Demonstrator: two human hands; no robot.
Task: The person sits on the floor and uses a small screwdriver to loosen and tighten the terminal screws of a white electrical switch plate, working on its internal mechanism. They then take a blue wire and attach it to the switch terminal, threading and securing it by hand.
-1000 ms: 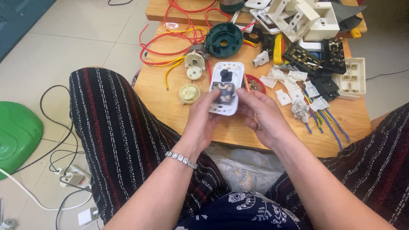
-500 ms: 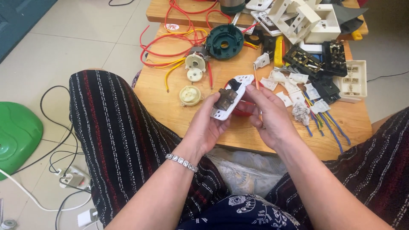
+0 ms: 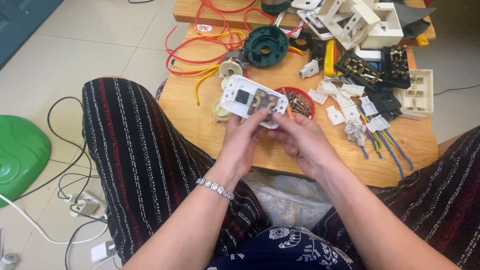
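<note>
My left hand grips a white rectangular switch plate by its lower edge and holds it above the wooden table. The plate's back faces me, showing a black square part and brass contacts. My right hand is closed beside it, fingertips touching the plate's lower right corner. A thin orange tool sticks up from those fingers next to the plate. Just behind sits a small red dish with several screws.
The table holds red and yellow wires, a dark green round part, white socket boxes, black parts, a yellow tool and blue wires. On the floor at left lie a green object and cables.
The switch plate has been turned from a tilted, edge-on pose to lying across with its back toward me. Both hands stayed close together over the table's near edge.
</note>
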